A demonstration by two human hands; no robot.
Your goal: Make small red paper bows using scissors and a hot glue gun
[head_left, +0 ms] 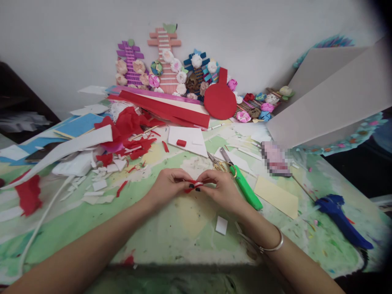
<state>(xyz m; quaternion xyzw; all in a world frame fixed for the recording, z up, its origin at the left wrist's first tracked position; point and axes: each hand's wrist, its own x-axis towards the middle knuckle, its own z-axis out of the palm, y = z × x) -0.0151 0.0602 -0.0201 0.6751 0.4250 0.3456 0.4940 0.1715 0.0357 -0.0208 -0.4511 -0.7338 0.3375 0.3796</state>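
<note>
My left hand (167,185) and my right hand (222,188) meet over the near middle of the table. Between them, thumbs and fingertips pinch a small piece of red paper (190,188) with a white strip or block showing at its right end. Beyond my right hand lie gold-handled scissors (217,163), partly hidden, and a green-handled utility knife (246,190). A small white square (221,225) rests below my right hand. Farther back, a white board (187,136) carries a small red block (181,143).
Red paper scraps (130,126) and white offcuts (99,185) spread on the left. A blue glue gun (339,216) lies right, past a cream card (277,196). A red paddle-shaped cutout (219,100) leans among paper-flower crafts (165,61). A large grey panel (330,90) stands right.
</note>
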